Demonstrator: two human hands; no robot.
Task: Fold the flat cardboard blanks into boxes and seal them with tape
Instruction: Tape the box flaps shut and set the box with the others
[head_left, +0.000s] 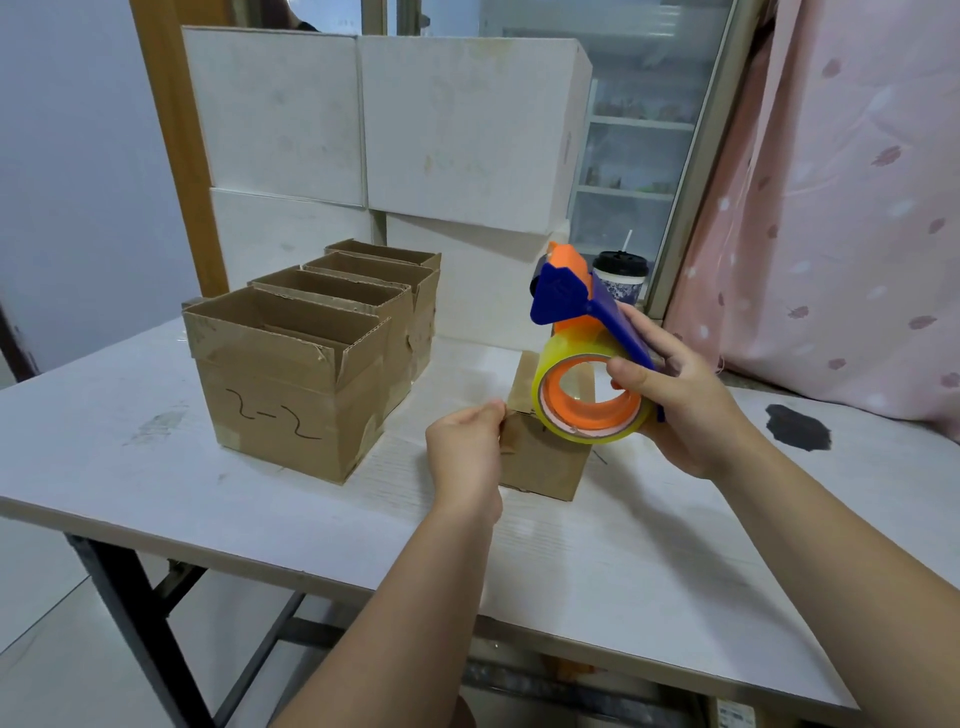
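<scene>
Tape dispenser (582, 332): blue plastic frame with orange roller and hub, carrying a glossy, translucent yellowish roll of tape (592, 400) on an orange core. Held above the bench (156, 467) in the right hand (680, 410), fingers wrapped round the blue handle, thumb at the roll's rim.

Small cardboard box (540, 457): brown corrugated, closed top, standing on the bench directly beneath the roll, which hides much of its top. The left hand (467, 447) pinches at its near left top edge, fingers curled closed.

Four open cardboard boxes (291, 384): brown corrugated, flaps upright, ranked touching in a row running back on the bench's left; the nearest bears a black squiggle mark and tape strips on its corners.

Bench: white, matt, scuffed board on dark metal legs, with a black patch (797, 427) at right.

White cartons (384, 124): large, stacked behind. Lidded paper cup (621, 275) with straw behind the dispenser. Pink patterned curtain (841, 208) at right.
</scene>
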